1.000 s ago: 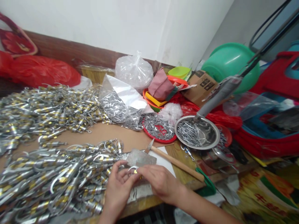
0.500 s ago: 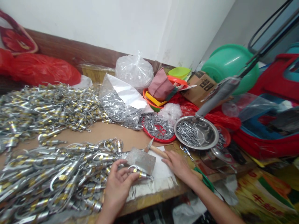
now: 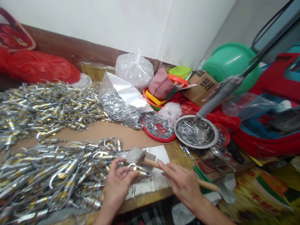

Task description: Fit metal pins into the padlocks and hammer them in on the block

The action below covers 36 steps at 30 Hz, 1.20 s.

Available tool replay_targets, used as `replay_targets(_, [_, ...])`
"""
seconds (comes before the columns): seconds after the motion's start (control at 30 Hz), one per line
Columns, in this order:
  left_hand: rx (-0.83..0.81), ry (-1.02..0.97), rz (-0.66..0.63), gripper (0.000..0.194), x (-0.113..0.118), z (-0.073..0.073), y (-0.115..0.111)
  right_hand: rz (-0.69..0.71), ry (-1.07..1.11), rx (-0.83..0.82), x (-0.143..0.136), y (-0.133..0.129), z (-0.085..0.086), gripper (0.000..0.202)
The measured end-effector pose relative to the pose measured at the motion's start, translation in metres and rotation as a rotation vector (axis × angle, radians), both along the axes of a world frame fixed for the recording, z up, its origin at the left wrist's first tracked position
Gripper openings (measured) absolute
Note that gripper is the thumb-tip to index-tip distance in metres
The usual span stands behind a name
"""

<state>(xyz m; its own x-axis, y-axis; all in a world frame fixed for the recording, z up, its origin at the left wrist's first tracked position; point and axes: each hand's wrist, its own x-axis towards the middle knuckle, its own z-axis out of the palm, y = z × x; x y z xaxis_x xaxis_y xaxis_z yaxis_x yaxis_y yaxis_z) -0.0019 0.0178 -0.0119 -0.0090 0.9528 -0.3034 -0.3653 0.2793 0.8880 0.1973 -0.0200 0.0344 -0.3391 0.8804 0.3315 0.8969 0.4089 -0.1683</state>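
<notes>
Hammer (image 3: 150, 162) has moved over the metal block (image 3: 151, 157), in a curled right hand (image 3: 184, 181); left hand (image 3: 118, 182) pinches a hook (image 3: 142, 172), likely lining up; careful aim needed.

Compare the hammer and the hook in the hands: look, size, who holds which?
Look: the hammer has a pale wooden handle; the hook has a silvery body with a yellow part.
Size: the hammer is clearly longer than the hook.
Grip: the right hand holds the hammer, the left hand the hook.
Shared: both slant down to the right in view.
</notes>
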Motion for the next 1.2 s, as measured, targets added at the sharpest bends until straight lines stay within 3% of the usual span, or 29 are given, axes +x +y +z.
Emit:
replay_targets(0.13, [0.017, 0.033, 0.006, 0.054, 0.000, -0.002, 0.000, -0.037, 0.068, 0.098, -0.001, -0.006, -0.005, 0.041])
replay_targets(0.3, [0.027, 0.094, 0.014, 0.054, 0.001, -0.004, 0.000, -0.132, 0.246, -0.109, 0.013, -0.003, -0.027, 0.036])
replay_targets(0.4, [0.047, 0.189, 0.019, 0.044, -0.002, -0.001, -0.002, -0.258, 0.390, -0.209, 0.026, 0.017, -0.047, 0.039])
replay_targets(0.47, [0.077, 0.272, 0.013, 0.031, -0.006, 0.002, -0.004, -0.269, 0.403, -0.290, 0.031, 0.033, -0.054, 0.038])
replay_targets(0.53, [0.117, 0.341, 0.016, 0.020, -0.010, 0.006, -0.005, -0.224, 0.357, -0.327, 0.030, 0.049, -0.054, 0.033])
replay_targets(0.63, [0.239, 0.440, 0.034, 0.010, -0.013, 0.009, -0.002, -0.195, 0.250, -0.210, 0.026, 0.078, -0.046, 0.027])
replay_targets(0.77, [0.417, 0.533, 0.034, 0.008, -0.010, 0.013, 0.005, -0.302, 0.187, -0.093, 0.024, 0.132, -0.040, 0.029])
replay_targets(0.9, [0.422, 0.514, 0.019, 0.007, -0.008, 0.019, 0.009, -0.337, 0.139, -0.130, 0.024, 0.177, -0.046, 0.020])
replay_targets(1.0, [0.395, 0.512, 0.039, 0.005, -0.011, 0.022, 0.009, -0.335, 0.136, -0.134, 0.022, 0.187, -0.051, 0.011])
replay_targets(1.2, [0.371, 0.525, 0.050, 0.005, -0.013, 0.019, 0.006, -0.338, 0.238, -0.091, 0.027, 0.180, -0.045, 0.013])
